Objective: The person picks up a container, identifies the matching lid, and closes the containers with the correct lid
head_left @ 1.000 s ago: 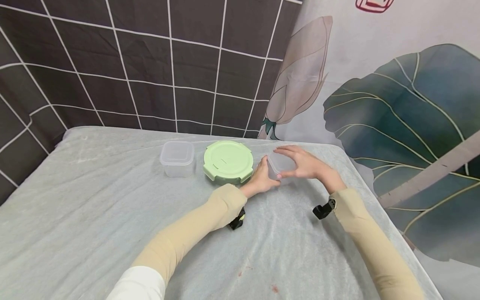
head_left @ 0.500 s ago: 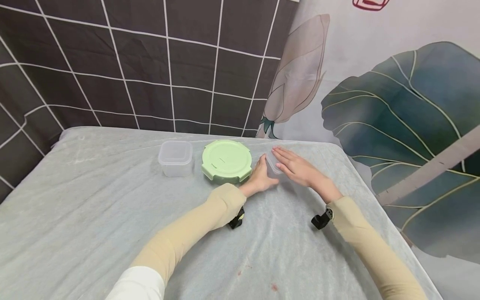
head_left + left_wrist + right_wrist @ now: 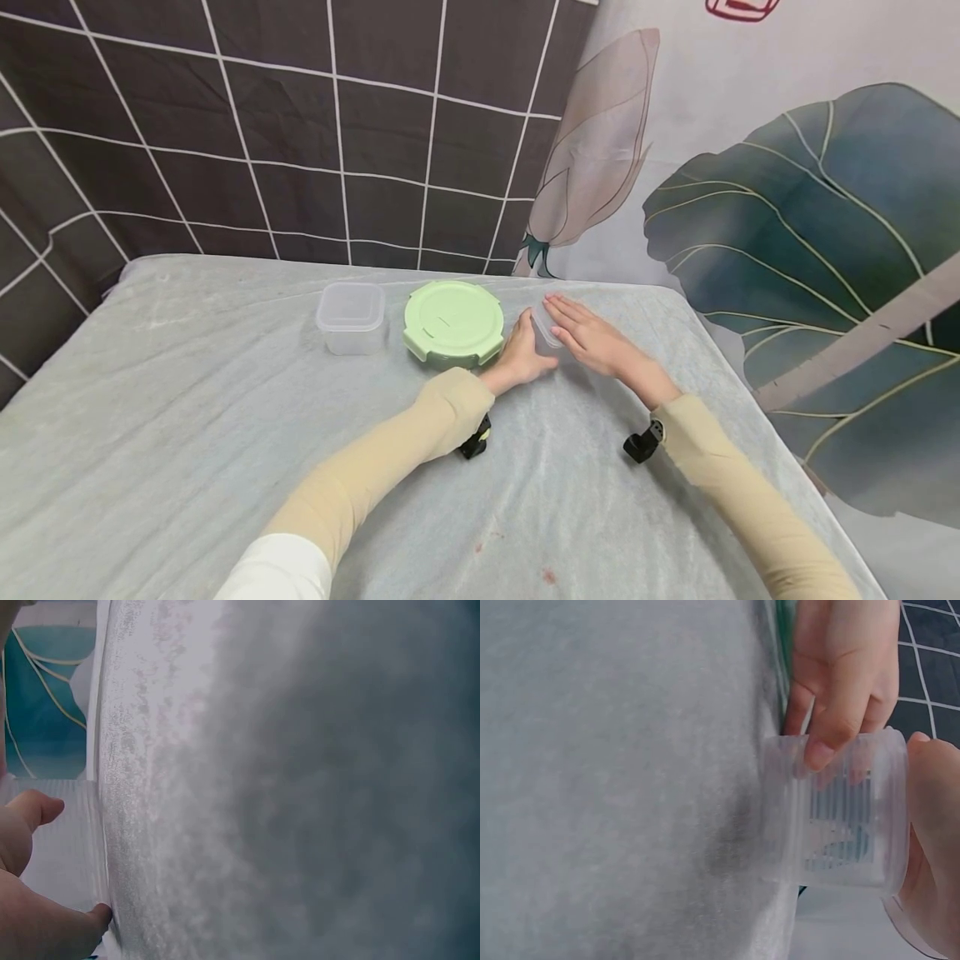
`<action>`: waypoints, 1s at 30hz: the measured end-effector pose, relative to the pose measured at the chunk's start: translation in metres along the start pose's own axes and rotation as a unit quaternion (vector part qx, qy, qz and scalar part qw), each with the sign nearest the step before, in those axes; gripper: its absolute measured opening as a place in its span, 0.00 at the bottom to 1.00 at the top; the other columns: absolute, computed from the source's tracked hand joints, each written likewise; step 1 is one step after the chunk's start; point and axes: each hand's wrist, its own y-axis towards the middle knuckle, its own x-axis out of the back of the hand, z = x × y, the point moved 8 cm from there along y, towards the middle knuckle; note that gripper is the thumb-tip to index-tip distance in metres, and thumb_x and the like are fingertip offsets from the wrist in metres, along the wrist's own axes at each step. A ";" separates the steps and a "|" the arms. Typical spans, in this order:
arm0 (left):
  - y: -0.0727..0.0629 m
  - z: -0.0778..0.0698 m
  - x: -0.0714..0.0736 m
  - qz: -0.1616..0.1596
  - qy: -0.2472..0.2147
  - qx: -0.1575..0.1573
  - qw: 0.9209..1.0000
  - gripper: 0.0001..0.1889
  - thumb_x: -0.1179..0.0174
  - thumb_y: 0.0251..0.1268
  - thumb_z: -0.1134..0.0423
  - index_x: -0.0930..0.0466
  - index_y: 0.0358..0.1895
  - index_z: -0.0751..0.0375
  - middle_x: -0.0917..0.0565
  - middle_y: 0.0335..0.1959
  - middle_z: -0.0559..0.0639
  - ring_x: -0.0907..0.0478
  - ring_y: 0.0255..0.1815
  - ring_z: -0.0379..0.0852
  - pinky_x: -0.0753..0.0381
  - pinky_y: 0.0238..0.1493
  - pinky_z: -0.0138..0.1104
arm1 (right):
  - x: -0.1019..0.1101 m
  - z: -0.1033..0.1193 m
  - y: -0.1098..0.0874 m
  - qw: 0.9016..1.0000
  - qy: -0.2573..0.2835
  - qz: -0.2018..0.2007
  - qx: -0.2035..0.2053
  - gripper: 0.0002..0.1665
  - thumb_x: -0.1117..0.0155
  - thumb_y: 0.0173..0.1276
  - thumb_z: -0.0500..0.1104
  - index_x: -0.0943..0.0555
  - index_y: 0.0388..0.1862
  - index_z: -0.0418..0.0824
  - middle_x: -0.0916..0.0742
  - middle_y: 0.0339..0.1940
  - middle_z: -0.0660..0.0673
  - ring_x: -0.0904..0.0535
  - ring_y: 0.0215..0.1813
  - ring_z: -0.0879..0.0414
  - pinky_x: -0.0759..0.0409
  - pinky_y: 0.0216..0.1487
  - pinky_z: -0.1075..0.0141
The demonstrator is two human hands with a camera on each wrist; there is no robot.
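Observation:
A clear plastic food container (image 3: 832, 817) with a translucent lid (image 3: 545, 326) stands right of the round green-lidded box. My left hand (image 3: 519, 354) holds this container at its left side; in the right wrist view the thumb lies on the near wall and other fingers show through the plastic. Flat across the lid, my right hand (image 3: 592, 335) presses with straight fingers, hiding much of it. In the left wrist view, left-hand fingertips (image 3: 49, 810) rest against the ribbed container wall (image 3: 64, 855).
The round box with a light green clip lid (image 3: 453, 321) stands close to the left hand. Farther left is another lidded clear container (image 3: 352, 318). Grey cloth covers the table (image 3: 225, 400), whose far edge meets a dark checked curtain (image 3: 285, 125).
My right hand has gone from spread around the container's right side to lying flat on its lid, fingers together. The left hand keeps its place. Little differs over the last half second.

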 end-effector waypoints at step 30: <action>0.003 0.001 -0.001 0.008 0.000 -0.002 1.000 0.50 0.34 0.57 0.65 0.61 0.75 0.71 0.46 0.75 0.67 0.47 0.77 0.56 0.46 0.77 0.40 | -0.009 -0.006 -0.002 0.999 -0.027 -0.043 0.012 0.35 0.60 0.79 0.52 0.48 0.77 0.37 0.42 0.79 0.40 0.49 0.79 0.43 0.50 0.77 0.47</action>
